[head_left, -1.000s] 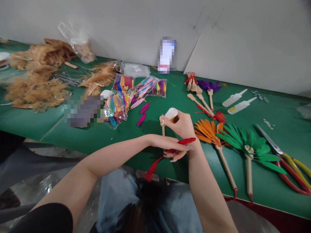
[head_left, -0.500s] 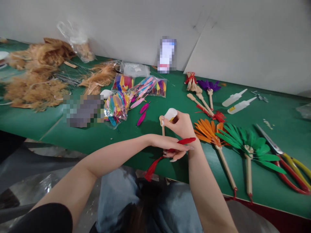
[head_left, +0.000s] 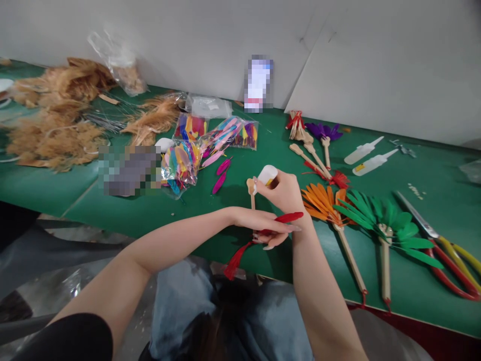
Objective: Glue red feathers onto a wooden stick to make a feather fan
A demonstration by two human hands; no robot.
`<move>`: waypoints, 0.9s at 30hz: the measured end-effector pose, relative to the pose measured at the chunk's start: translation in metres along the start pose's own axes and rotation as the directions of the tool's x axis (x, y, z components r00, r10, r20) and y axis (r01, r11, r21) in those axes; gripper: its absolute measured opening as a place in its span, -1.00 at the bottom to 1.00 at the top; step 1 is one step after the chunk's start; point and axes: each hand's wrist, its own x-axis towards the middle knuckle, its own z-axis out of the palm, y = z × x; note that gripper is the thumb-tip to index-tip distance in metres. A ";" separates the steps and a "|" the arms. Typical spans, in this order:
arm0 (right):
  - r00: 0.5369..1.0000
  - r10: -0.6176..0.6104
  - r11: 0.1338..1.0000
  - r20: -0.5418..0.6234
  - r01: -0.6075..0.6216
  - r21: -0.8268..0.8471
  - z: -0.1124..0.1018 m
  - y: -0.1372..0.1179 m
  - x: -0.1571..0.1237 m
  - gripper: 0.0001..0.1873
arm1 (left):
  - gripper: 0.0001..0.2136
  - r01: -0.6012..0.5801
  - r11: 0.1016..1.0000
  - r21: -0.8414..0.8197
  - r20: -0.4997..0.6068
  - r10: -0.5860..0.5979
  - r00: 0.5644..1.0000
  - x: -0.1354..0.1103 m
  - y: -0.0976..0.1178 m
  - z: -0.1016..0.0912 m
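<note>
My right hand (head_left: 282,193), wrist bent, grips a small white glue bottle (head_left: 266,176), its nozzle at the rounded head of a slim wooden stick (head_left: 252,199). My left hand (head_left: 265,226) pinches that stick and a glossy red feather (head_left: 288,217) above the green counter (head_left: 188,205); a red tassel (head_left: 235,260) hangs below.

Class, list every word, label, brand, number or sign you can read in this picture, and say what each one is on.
Nothing here can be read.
Upright item at the wall: pixelated, unreadable.
Patch on the table: pixelated, unreadable.
Yellow label on a lying bottle: too small to read.
Held bottle in the right hand: no legible print.
Stick in the left hand: no print visible.
</note>
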 end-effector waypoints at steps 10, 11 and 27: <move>0.999 0.007 0.993 -0.051 -0.001 0.122 0.004 0.003 0.000 -0.63 | -0.49 -0.013 1.000 -0.002 0.015 0.013 1.000 0.000 0.000 0.000; 0.999 -0.003 0.995 -0.037 0.007 0.101 0.005 0.003 0.000 -0.63 | -0.49 -0.012 1.000 0.001 0.014 0.012 1.000 0.000 0.000 0.000; 0.991 0.055 0.998 -0.121 -0.055 0.008 0.005 0.006 0.001 -0.61 | -0.48 -0.021 1.000 -0.007 0.010 0.021 1.000 -0.001 0.002 0.000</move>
